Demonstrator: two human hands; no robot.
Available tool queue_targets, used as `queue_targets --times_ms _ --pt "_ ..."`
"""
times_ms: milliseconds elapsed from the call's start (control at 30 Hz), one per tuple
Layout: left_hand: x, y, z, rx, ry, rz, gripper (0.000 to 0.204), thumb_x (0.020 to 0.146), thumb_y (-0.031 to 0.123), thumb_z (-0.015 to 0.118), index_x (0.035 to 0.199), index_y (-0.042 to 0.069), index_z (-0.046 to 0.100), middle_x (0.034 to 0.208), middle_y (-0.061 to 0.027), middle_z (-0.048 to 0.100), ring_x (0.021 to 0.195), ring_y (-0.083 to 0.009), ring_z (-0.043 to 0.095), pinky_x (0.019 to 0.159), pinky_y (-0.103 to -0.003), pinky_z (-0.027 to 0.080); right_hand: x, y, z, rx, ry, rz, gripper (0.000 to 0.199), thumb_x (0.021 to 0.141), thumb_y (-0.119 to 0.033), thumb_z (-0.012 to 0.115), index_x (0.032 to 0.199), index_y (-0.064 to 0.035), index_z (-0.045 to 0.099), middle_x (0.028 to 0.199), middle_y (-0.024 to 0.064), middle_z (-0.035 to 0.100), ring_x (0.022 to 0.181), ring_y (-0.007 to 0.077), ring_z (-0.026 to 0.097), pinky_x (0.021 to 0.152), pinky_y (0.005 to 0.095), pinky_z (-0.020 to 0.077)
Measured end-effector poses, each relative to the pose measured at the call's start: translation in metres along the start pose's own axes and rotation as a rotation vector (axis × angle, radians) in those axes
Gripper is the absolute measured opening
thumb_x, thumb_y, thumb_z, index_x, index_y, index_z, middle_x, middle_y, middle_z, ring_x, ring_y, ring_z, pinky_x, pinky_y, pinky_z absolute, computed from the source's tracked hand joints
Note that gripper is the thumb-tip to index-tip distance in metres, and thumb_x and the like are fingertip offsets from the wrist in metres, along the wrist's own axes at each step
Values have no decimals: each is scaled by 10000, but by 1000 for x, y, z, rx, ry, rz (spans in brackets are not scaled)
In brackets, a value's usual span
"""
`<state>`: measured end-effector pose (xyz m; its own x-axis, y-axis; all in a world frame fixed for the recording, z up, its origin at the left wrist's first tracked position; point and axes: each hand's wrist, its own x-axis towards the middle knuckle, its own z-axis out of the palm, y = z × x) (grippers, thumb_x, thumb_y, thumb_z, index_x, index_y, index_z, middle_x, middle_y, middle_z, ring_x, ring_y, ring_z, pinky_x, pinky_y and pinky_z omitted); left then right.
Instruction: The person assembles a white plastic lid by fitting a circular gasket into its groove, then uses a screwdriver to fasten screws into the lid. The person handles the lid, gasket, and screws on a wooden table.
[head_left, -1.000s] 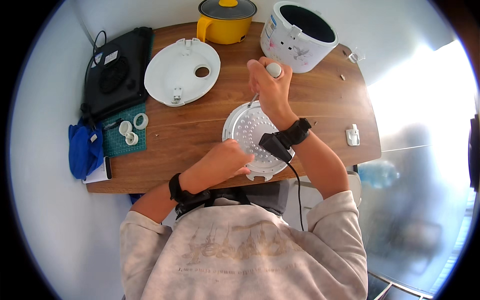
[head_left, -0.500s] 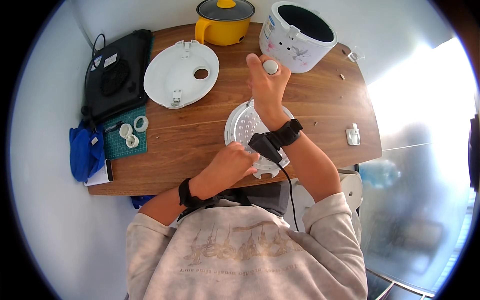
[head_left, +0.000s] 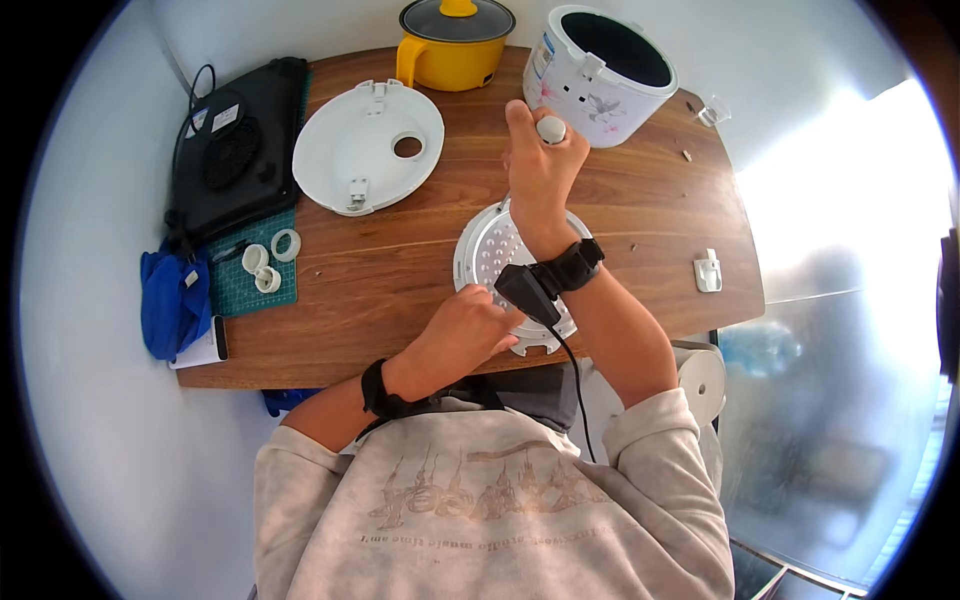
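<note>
A round white lid part with a dimpled metal plate (head_left: 489,246) lies at the table's front edge. My right hand (head_left: 541,170) is closed in a fist round a screwdriver (head_left: 551,129). Its pale handle end pokes out above my fist, and a thin shaft runs down to the far rim of the lid part. My forearm hides part of the plate. My left hand (head_left: 468,325) grips the near left side of this lid part, fingers curled. Beyond them lies a white rice cooker outer lid (head_left: 340,150) with a round hole and small hinge pieces.
At the back stand a yellow pot (head_left: 455,60) and a white rice cooker body (head_left: 590,100). To the left are a black appliance (head_left: 235,150), a green cutting mat (head_left: 225,290) with white rings, and a blue cloth (head_left: 172,300). A small white latch piece (head_left: 708,271) lies right.
The whole view has shifted slightly. Both hands keep nearly the same hold and place on the screwdriver and lid part.
</note>
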<state>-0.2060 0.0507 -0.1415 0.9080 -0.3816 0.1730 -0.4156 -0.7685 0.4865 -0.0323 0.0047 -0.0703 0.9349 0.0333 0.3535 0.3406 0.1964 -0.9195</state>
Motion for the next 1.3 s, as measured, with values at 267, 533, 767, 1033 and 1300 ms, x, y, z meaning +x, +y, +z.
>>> queue_targets --times_ms 267,533,767,1033,1300 --pt "-17 -2 -2 179 42 49 200 890 199 727 1071 145 662 716 -55 640 851 -249 673 1008 -410 481 -8 -2 2 -12 -81 -12 358 898 -111 714 625 -3 510 563 -55 417 583 36 362 505 263 314" --pt "-44 -20 -24 172 64 -157 209 904 221 720 1108 206 677 761 -43 671 809 -245 673 1052 -443 458 1 -21 -14 257 -55 130 281 912 -106 711 689 -67 544 558 5 489 467 99 451 445 252 339" --pt "-67 -24 -50 17 160 -407 248 916 226 716 1164 223 699 835 -68 716 795 -241 682 816 -388 530 21 -44 -54 353 1 160 301 921 -134 686 696 -100 488 597 6 435 498 116 399 519 296 369" --pt "-123 -61 -89 77 446 -841 281 925 157 702 1196 92 667 939 -126 698 819 -301 693 706 -381 547 11 -54 -124 393 115 270 305 950 -189 652 741 -144 435 613 -23 354 528 112 331 624 310 373" --pt "-127 -84 -70 222 507 -790 171 926 114 686 1089 60 687 1048 -140 668 908 -357 681 774 -423 557 2 -58 -141 421 125 339 338 983 -146 612 724 -142 394 584 -23 327 515 105 299 596 298 322"
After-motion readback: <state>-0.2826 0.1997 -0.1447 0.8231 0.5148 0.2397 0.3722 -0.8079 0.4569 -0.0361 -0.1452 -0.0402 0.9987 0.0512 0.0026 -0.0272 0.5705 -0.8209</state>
